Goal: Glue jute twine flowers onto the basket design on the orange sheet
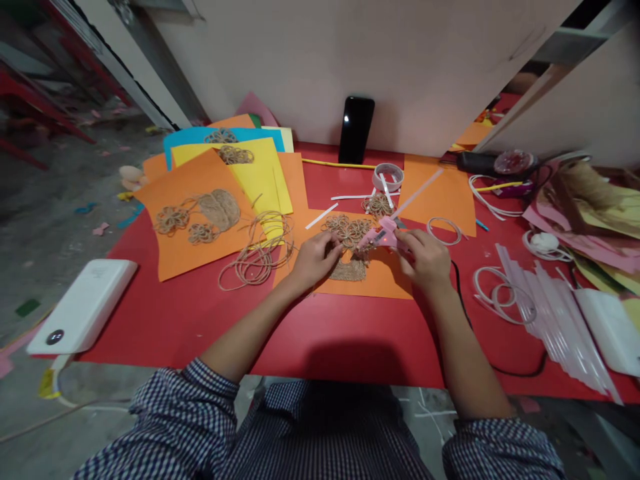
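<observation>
My right hand (424,259) grips a pink hot glue gun (383,235), whose long white glue stick (419,193) points toward the far right. Its nozzle sits close to a jute twine flower (347,231) lying on an orange paper sheet (383,279). My left hand (314,260) holds the flower's left edge down against the sheet. Below the flower, a woven jute oval (349,271) lies partly under my left fingers. The gun's black cord (461,293) trails down across the red table.
A loose twine coil (255,253) lies left of my hands, beyond it an orange sheet with jute shapes (195,213). A black phone (355,130) leans on the wall. Several glue sticks (547,313), white wire coils (500,297) and a white power bank (83,307) surround the work.
</observation>
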The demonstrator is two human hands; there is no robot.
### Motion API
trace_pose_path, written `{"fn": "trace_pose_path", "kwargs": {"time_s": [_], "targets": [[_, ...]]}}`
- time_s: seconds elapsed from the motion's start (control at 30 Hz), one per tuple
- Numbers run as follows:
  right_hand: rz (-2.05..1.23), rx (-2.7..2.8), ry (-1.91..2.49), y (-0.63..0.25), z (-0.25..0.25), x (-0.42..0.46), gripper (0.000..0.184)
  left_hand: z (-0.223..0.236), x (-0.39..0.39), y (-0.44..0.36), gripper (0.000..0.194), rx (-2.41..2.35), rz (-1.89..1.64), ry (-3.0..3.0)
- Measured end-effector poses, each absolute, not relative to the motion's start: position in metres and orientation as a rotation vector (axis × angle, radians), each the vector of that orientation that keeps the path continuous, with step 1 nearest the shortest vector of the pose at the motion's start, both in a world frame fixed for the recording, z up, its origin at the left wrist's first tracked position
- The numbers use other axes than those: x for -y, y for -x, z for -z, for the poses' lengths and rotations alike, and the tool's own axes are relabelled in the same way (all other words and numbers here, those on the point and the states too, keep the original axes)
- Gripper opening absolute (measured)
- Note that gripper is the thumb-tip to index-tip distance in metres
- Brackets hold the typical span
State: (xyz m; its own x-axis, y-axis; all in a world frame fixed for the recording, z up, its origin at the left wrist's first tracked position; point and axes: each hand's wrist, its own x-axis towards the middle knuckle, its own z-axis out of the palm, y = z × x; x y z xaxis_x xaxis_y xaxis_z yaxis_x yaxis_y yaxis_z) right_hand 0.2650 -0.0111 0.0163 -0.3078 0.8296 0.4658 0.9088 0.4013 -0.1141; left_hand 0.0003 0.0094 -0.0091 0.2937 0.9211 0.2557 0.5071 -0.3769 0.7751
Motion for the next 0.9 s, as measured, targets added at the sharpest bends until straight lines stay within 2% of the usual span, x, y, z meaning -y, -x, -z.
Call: {"fn": "trace_pose_path", "kwargs": {"time_s": [0.2,0.4,0.63,0.9], "targets": [[0.367,2.174,1.453,-0.262,-0.013,0.011,0.034,0.008,-0.009,-0.001,0.014,-1.281,-0.956,-2.005],[0.347,2.160,1.517,-0.256,-0.013,0.014,0.035,0.007,-0.009,-0.001,0.013,-1.274,-0.949,-2.003],[0.518,2.023,1.396,-0.263,-0.008,0.012,0.029,0.008,-0.008,0.000,0.012,-1.239,-0.962,-2.059],[0.496,1.882,1.404,-0.270,-0.001,0.006,0.028,0.014,-0.005,-0.001,0.013,-1.130,-0.961,-2.282]]}}
